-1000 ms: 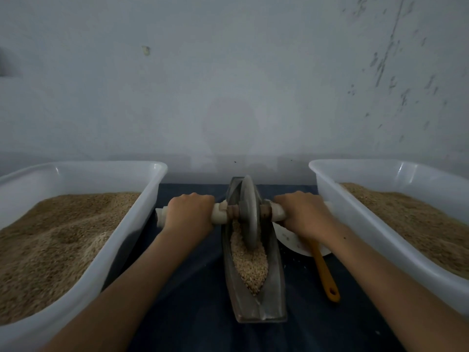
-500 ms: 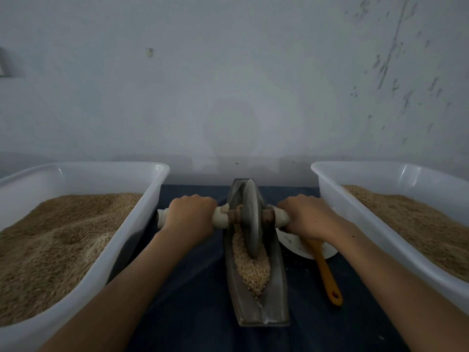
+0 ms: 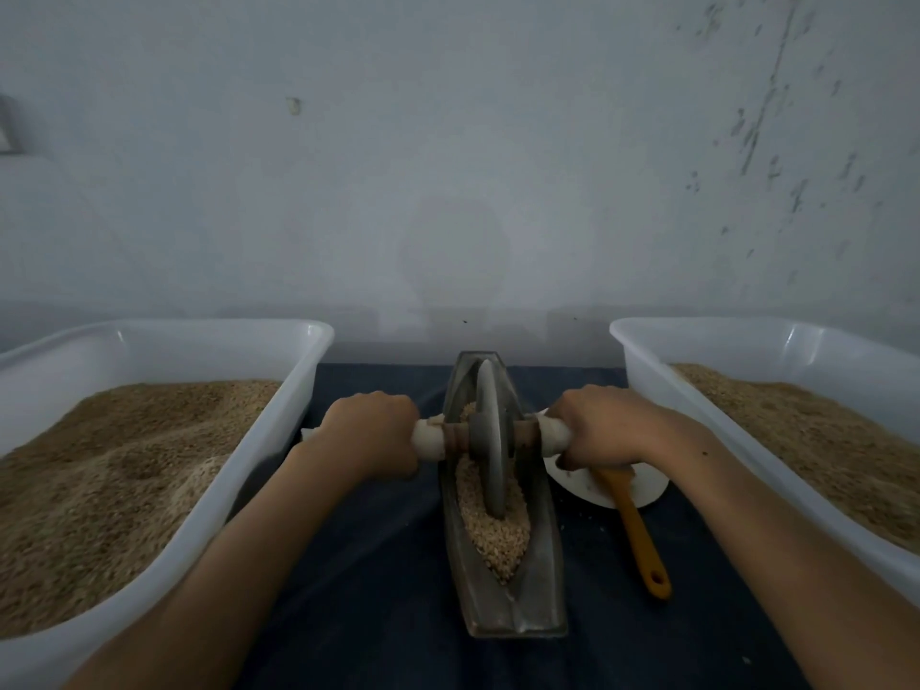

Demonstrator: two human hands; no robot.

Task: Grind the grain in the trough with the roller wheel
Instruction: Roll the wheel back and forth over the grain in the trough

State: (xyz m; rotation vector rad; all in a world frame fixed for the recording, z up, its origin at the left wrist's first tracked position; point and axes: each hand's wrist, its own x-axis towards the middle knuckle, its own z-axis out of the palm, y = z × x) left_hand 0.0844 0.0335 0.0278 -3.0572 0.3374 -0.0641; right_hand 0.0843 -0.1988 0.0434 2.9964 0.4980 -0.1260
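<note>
Grinding setup on a dark blue cloth-covered table (image 3: 378,590), pushed up against a scuffed pale grey wall (image 3: 448,166).

No labels or writing anywhere that I can make out. The long, narrow grey metal boat-shaped trough (image 3: 540,580) sits dead centre on the cloth, running away from the camera, with a heap of pale tan crushed grain (image 3: 498,545) in its groove. The grey metal disc roller wheel (image 3: 490,440) stands upright in the grain on a rusty axle with pale handles. The left hand (image 3: 371,433) and right hand (image 3: 602,428) each have fingers wrapped tight around a handle end. A big translucent white plastic tub (image 3: 279,440) of brown grain sits on the left and a matching white tub (image 3: 662,405) on the right. Just right of the trough there's a small white dish (image 3: 647,485) with an orange-handled spatula (image 3: 639,540) resting on it.
</note>
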